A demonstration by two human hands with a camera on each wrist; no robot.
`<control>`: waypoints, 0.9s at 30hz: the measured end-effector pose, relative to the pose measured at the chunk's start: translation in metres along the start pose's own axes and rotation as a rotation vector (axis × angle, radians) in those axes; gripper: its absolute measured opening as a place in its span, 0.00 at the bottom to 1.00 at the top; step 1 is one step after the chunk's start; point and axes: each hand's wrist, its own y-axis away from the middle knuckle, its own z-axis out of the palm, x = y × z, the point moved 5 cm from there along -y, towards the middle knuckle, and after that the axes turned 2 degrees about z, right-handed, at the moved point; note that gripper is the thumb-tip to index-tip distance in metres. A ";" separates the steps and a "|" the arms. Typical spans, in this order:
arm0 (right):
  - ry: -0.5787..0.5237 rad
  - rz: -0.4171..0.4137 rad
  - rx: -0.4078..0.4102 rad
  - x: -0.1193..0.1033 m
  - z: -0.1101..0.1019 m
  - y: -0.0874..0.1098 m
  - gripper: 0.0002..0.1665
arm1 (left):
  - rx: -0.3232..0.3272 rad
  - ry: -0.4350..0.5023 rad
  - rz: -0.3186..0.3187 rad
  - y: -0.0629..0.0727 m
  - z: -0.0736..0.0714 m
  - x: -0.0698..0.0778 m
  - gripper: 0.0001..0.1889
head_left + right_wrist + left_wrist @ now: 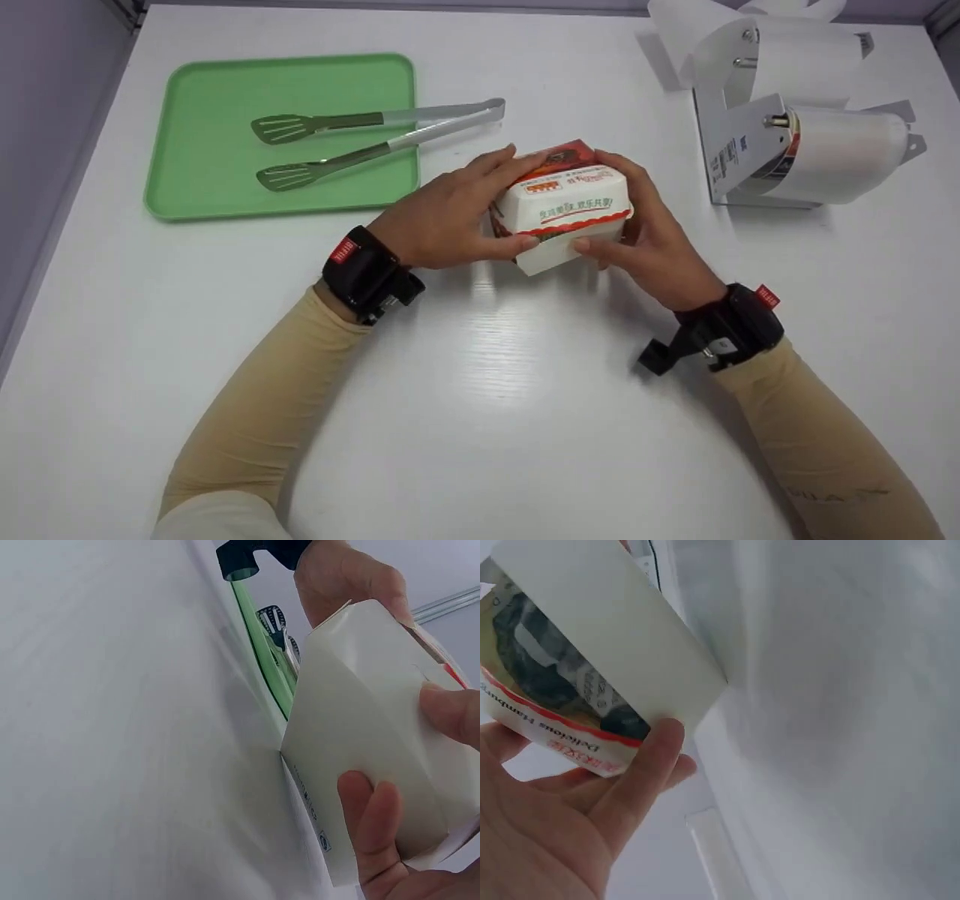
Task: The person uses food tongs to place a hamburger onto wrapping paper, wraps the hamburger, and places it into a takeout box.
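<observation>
A hamburger box [566, 201] of folded card, white with a red top and printed lettering, is held between both hands near the middle of the table. On its left side the left hand [446, 214] grips it, thumb at the front and fingers over the top. The right hand [652, 240] holds the right side, thumb on the front lower edge and fingers around the far side. In the left wrist view, the box [619, 622] shows a dark printed picture and "Delicious Hamburger" lettering. Its plain white underside [375, 712] appears tilted in the right wrist view. The contents are hidden.
A green tray [202, 202] lies at the back left. Metal tongs [352, 154] with slotted ends rest on it, their handle reaching past its right edge. At the back right stands a metal rack [739, 157] with rolls of white paper wrappers [847, 154].
</observation>
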 end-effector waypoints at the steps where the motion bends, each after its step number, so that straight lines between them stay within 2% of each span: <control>1: -0.001 0.006 0.002 0.000 0.000 0.000 0.53 | 0.010 -0.027 0.016 0.000 -0.001 0.001 0.45; 4: -0.004 0.023 0.002 0.000 -0.001 0.001 0.52 | 0.047 -0.097 0.064 0.000 -0.002 0.003 0.44; 7: -0.018 0.024 -0.007 0.000 0.000 0.001 0.52 | 0.079 -0.129 0.094 0.000 -0.003 0.004 0.42; 13: -0.099 0.024 -0.009 -0.001 -0.001 0.000 0.52 | 0.112 -0.063 0.091 -0.002 -0.002 0.003 0.39; 18: -0.140 0.024 -0.009 0.000 -0.002 0.000 0.51 | 0.104 -0.023 0.084 -0.001 0.000 0.003 0.37; 23: -0.179 0.025 -0.002 0.000 -0.003 -0.002 0.50 | 0.086 -0.026 0.078 0.001 0.003 0.006 0.50; 25: -0.194 0.023 0.006 0.000 -0.003 -0.001 0.50 | 0.101 -0.064 0.087 0.000 0.006 0.009 0.56; 27: -0.207 0.022 0.018 0.001 -0.004 -0.001 0.50 | 0.126 -0.101 0.103 -0.002 0.008 0.012 0.57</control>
